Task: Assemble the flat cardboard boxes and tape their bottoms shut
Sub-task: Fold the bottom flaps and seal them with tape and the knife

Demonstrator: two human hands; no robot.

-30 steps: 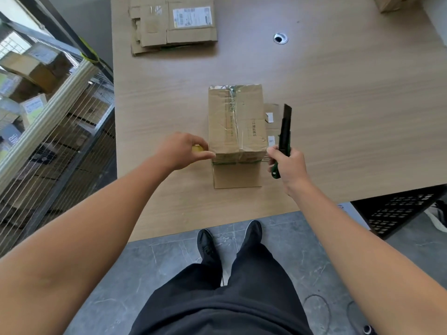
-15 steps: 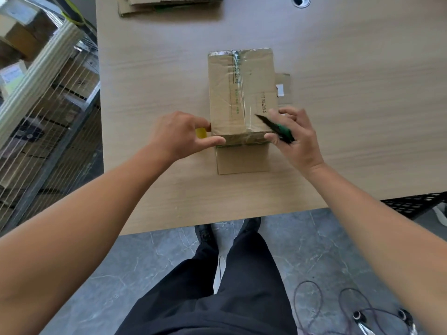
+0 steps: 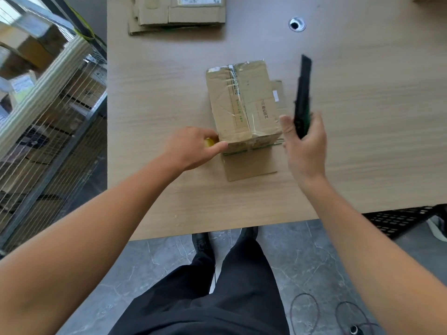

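Open table [image 3: 375, 153] spreads right of the box [image 3: 242, 105]; a wire rack [image 3: 48, 131] walls the left.

packing room: parcel shelving [image 3: 48, 88], flattened cartons [image 3: 179, 13].

— Boxes, assembled?
— One cardboard box [image 3: 242, 105], centre of frame.
— Flat stock?
— One stack of flat cardboard [image 3: 179, 15], top edge; sheets not countable.
— Tools?
— One utility knife [image 3: 303, 97]; one yellow item [image 3: 208, 142], mostly hidden.
— Hands?
— Two: left hand [image 3: 191, 148], right hand [image 3: 307, 148].
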